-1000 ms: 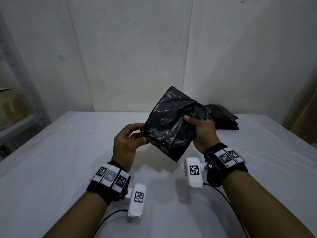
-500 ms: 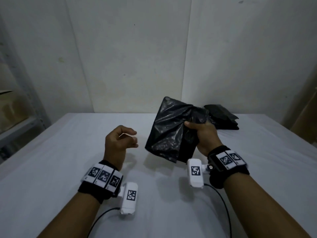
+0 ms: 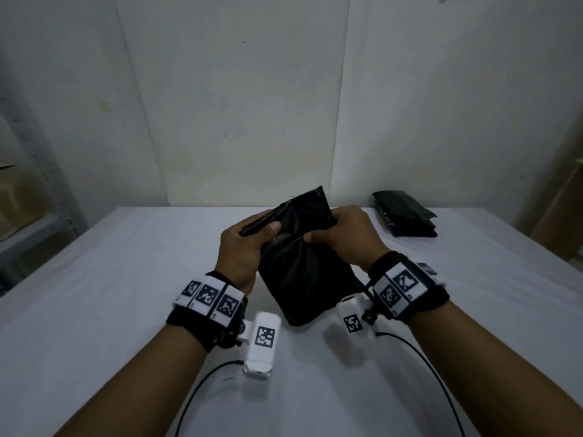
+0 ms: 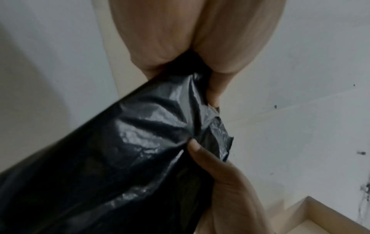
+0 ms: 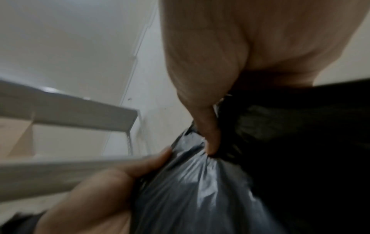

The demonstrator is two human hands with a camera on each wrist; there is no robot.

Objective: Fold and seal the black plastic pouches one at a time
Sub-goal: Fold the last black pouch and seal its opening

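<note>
L hand (image 3: 243, 250) back on black pouch (image 3: 303, 272), both hands pinching its top w/ R hand (image 3: 344, 238), lower end prob. touching table (image 3: 94, 310)

Pouch (image 3: 303, 272): thin black plastic film, glossy, heavily creased and crinkled, grey highlights along the folds; seen close in both wrist views.
Stack of pouches (image 3: 405, 217): same black plastic, duller sheen, lightly wrinkled.
Counter (image 3: 94, 294): covered with white cloth, matt, faint soft creases.
Wristbands (image 3: 209, 299): black fabric, matt, carrying white printed marker panels of smooth finish.
Wrist cameras (image 3: 263, 345): white hard plastic housings, smooth, slight gloss.
Cables (image 3: 202, 389): black, smooth sheathing.
Wall (image 3: 236, 99): off-white painted panels, matt, a few scuffs.
</note>
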